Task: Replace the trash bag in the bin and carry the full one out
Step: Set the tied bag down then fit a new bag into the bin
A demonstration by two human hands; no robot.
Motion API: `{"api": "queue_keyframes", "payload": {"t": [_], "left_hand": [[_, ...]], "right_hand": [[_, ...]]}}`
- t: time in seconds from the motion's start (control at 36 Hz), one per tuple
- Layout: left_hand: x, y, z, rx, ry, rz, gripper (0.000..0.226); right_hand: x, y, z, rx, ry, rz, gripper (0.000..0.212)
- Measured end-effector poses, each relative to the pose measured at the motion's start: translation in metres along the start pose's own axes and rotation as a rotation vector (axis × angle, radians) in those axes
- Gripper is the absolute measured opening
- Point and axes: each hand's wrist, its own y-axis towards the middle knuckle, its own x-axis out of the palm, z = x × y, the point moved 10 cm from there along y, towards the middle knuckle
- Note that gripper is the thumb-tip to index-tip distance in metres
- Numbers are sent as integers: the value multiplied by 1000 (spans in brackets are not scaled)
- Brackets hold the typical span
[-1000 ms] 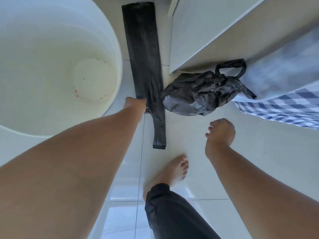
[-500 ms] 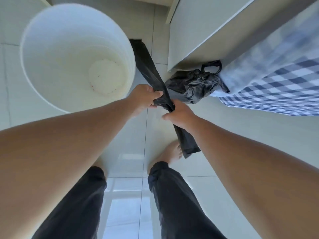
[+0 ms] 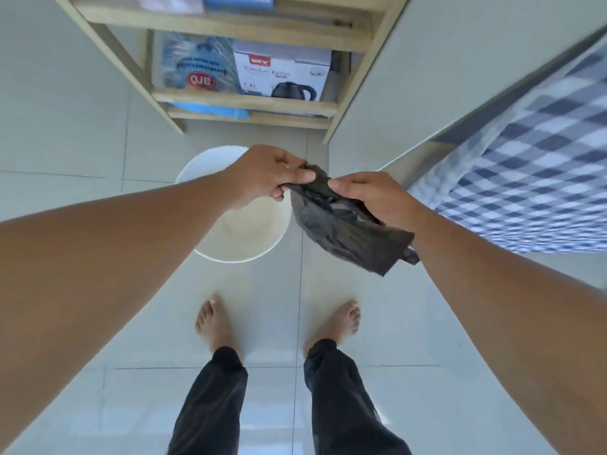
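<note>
both hands now on the fresh bag [image 3: 345, 224], lifted clear of the floor and held at about waist height just right of the bin [image 3: 243, 224]. half a second ago it hung as a long folded strip gripped mid-length; now it's bunched, with the left hand [image 3: 262, 175] and right hand [image 3: 371, 198] pinching one end close together. left fingers [image 3: 295, 175] closed on the top edge of the plastic, right fingers [image 3: 341, 184] closed on the same edge, rest of the bag trailing under the right wrist. looks like hunting for the mouth seam to open it. camera has risen since a second ago: person now standing upright, bare feet on the tiles, bin seen from above and looking empty and unlined, shelf unit [image 3: 249, 103] with boxes behind it, checked cloth [image 3: 532, 178] at right. full bag was on the floor by the cabinet earlier; not visible in this frame, so can't say where it sits now. judgement: old liner out, new one not yet opened or fitted, carry-out step not started. next needs the layers separated, thin film likely clingy.
</note>
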Motion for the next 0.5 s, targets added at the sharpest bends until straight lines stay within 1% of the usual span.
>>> {"api": "queue_keyframes", "payload": {"t": [0.03, 0.06, 0.11, 0.17, 0.22, 0.25, 0.28, 0.33, 0.39, 0.42, 0.44, 0.47, 0.5], "left_hand": [[-2, -6, 3, 6, 48, -54, 21], [-7, -12, 6, 12, 147, -96, 21], [-16, -20, 5, 8, 422, -139, 15], [-33, -24, 2, 5, 681, -118, 8], [-48, -28, -1, 6, 824, -68, 15], [-54, -32, -2, 12, 846, -33, 20], [-63, -36, -3, -9, 821, 9, 23], [-87, -38, -8, -61, 668, 119, 26], [-105, -42, -18, -111, 472, 197, 21], [-107, -46, -28, -123, 375, 206, 15], [-118, -45, -40, -148, 228, 236, 12], [-127, -45, -42, -160, 20, 274, 13], [-131, -48, -47, -157, -182, 296, 24]], "right_hand": [[-3, -2, -6, -5, -33, 16, 23], [-6, -3, -14, -15, -92, 42, 20], [-11, -4, -29, -51, -227, 91, 17], [-13, -5, -48, -100, -319, 147, 17], [-15, -4, -64, -135, -340, 214, 24], [-14, -2, -70, -152, -336, 249, 31], [-13, -1, -74, -163, -331, 282, 41], [-9, 2, -80, -170, -335, 331, 58], [-3, 5, -85, -168, -353, 365, 61], [-1, 6, -88, -162, -352, 384, 60], [1, 8, -90, -151, -360, 418, 59], [-2, 9, -89, -134, -377, 469, 58], [-3, 9, -91, -120, -377, 521, 56]]}}
